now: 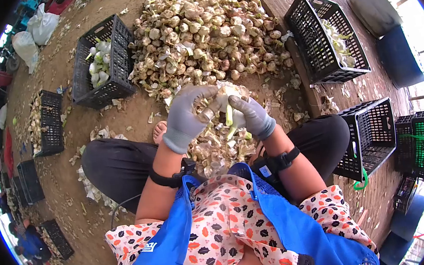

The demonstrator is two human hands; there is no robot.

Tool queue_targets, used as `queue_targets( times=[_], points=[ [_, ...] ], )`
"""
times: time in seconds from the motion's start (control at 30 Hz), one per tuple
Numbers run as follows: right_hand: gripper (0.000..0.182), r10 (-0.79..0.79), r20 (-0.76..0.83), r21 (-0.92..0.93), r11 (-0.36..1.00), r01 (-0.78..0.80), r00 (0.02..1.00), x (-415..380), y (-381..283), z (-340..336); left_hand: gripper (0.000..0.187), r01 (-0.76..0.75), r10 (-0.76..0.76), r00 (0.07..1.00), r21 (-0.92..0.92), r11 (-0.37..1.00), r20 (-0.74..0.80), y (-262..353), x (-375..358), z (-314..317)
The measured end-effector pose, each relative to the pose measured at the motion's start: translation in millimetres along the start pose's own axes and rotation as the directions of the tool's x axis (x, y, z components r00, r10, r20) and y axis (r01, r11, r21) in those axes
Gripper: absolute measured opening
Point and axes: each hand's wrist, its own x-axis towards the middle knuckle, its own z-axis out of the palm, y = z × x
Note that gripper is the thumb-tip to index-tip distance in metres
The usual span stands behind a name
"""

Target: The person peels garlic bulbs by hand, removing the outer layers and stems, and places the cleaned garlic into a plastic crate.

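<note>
My left hand (pixel 188 115), in a grey glove, curls its fingers and thumb around the left side of a garlic bulb (pixel 224 91). My right hand (pixel 254 116), gloved alike, closes on the bulb's other side, its thumb beside the green stem (pixel 229 115). Papery skin hangs on the bulb, and the fingers cover part of it. Under both hands, between my knees, lies a pile of peeled skins (pixel 219 152) with green stem pieces. Just beyond the hands rises a large heap of unpeeled garlic bulbs (pixel 208 36).
A black crate (pixel 122 54) with peeled white bulbs stands left of the heap; another crate (pixel 311 46) with bulbs is on the right. Nearer on the right is a black crate (pixel 376 137). Further crates (pixel 53 122) and white sacks (pixel 43 26) stand at left.
</note>
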Motion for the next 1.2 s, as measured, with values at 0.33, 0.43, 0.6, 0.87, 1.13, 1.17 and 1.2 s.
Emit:
queue_targets(
  times=[0.33,0.43,0.6,0.87,1.13,1.17,1.2],
  points=[
    [0.035,-0.106,-0.104,-0.101,0.99,0.096,0.989,2,4,7,0.017,0.32,-0.375,0.927,-0.533,0.783,0.004,-10,-8,16],
    [0.036,-0.012,-0.13,-0.292,0.956,-0.027,0.991,2,2,2,0.017,0.115,-0.117,0.993,-0.069,0.991,-0.023,-15,-6,8],
    [0.038,-0.006,-0.094,-0.201,0.979,-0.013,0.996,0,7,-1,0.011,0.211,-0.208,0.977,0.052,0.976,-0.049,-19,-9,14],
    [0.042,0.294,0.428,-0.049,0.952,-0.303,0.854,-8,-8,0,0.012,0.215,-0.208,0.977,-0.234,0.948,0.057,-28,-14,24],
    [0.052,0.055,0.229,-0.207,0.978,-0.007,0.972,-2,10,11,0.046,0.377,-0.527,0.833,0.523,0.765,0.171,-53,-20,12],
    [0.051,0.035,0.065,-0.314,0.949,-0.013,0.997,-3,6,14,0.054,0.342,-0.448,0.885,0.476,0.81,0.126,-45,-20,6],
    [0.048,-0.024,-0.039,-0.318,0.948,0.011,0.999,-1,8,15,0.063,0.306,-0.373,0.904,0.295,0.905,0.209,-42,-18,3]
  ],
)
